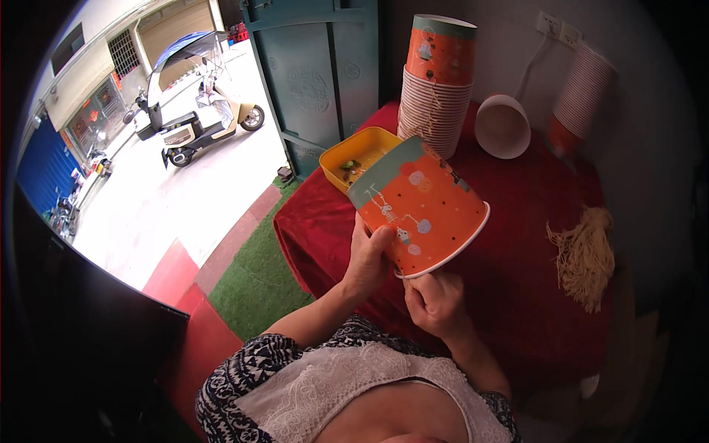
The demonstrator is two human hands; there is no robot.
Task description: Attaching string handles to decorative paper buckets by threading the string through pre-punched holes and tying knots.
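Observation:
A large orange paper bucket (425, 203) with a grey-green band, printed cartoon figures and a white rolled rim is tilted in front of me, its rim toward my lower right. My left hand (368, 255) grips its side, the thumb lying on the printed wall. Just under the rim my right hand (436, 301) is closed, fingers curled at the bucket's mouth. What the fingers pinch, if anything, is hidden. Behind the held bucket rises a tall stack of nested paper buckets (437, 107), with strands of cord hanging down its side.
A yellow plastic tub (336, 159) with small items inside sits at the table's far left. On the red tablecloth (509, 244) lie a tipped bucket (504, 127) and a bundle of cream cords (587, 258). Another bucket stack (583, 96) leans by the wall. A green door (314, 81) stands open.

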